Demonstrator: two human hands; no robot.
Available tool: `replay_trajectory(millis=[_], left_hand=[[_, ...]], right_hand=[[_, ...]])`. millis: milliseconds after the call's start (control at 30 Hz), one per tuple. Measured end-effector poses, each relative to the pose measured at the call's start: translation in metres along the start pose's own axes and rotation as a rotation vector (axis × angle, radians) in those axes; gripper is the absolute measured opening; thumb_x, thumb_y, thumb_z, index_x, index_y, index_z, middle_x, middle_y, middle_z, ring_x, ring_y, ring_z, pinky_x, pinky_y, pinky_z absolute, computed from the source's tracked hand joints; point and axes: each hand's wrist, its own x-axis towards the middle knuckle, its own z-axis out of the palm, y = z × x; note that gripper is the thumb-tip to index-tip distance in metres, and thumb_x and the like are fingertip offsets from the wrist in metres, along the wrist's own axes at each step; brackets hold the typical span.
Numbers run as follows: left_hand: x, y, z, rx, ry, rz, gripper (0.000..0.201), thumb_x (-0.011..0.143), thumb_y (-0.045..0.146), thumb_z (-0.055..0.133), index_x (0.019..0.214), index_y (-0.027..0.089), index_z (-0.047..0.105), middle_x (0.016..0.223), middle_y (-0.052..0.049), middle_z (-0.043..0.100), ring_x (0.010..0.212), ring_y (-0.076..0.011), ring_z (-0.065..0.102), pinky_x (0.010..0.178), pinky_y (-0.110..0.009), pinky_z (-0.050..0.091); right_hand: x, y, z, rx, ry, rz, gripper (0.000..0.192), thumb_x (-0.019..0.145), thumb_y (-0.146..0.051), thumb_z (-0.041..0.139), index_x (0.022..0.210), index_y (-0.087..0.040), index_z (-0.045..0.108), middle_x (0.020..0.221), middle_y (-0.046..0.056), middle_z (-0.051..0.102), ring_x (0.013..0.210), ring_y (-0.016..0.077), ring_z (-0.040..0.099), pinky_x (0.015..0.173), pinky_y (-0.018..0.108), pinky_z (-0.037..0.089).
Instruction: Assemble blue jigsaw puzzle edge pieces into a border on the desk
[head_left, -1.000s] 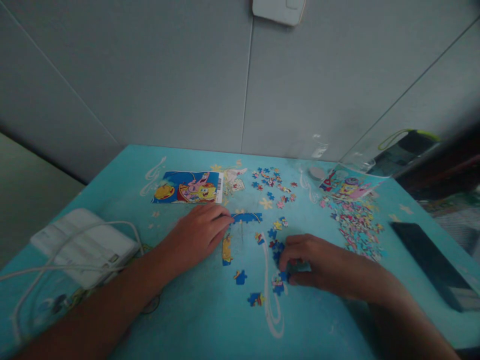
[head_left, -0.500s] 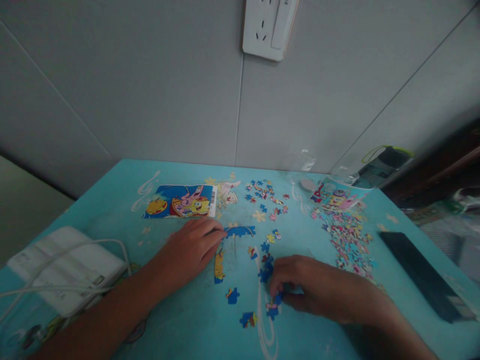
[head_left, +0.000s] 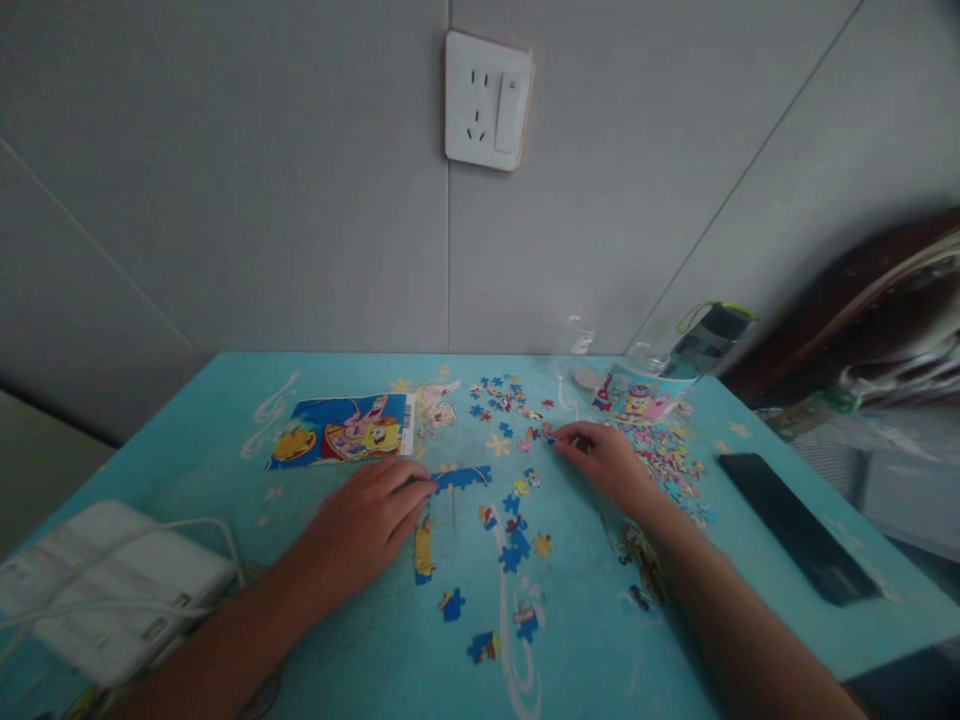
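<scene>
The left hand lies flat, fingers on the joined blue strip. The right hand pinches 1 small piece; its forearm could sweep the loose pieces beneath it.

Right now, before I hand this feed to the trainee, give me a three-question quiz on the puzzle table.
1. True or false: the left hand lies flat on the table, fingertips at the joined blue strip of pieces.
2. Where do the right hand fingertips reach? A) the black phone B) small loose pieces near the far scatter C) the white box
3. What printed thing lies beyond the left hand?

Key: 1 true. 2 B. 3 the cartoon reference picture.
</scene>
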Motion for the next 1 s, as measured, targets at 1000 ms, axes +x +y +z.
replay_trajectory(millis=[1000], left_hand=[[0.004, 0.007, -0.011, 0.03, -0.037, 0.011, 0.026, 0.1, 0.025, 0.045, 0.116, 0.019, 0.065, 0.112, -0.008, 0.063, 0.106, -0.0233, 0.057, 0.095, -0.044, 0.047]], right_hand=[[-0.061, -0.075, 0.005, -0.049, -0.854, -0.363, 0.016, 0.085, -0.026, 0.074, 0.101, -0.024, 0.071, 0.095, 0.0, 0.069, 0.091, 0.0162, 0.061, 0.081, 0.028, 0.043]])
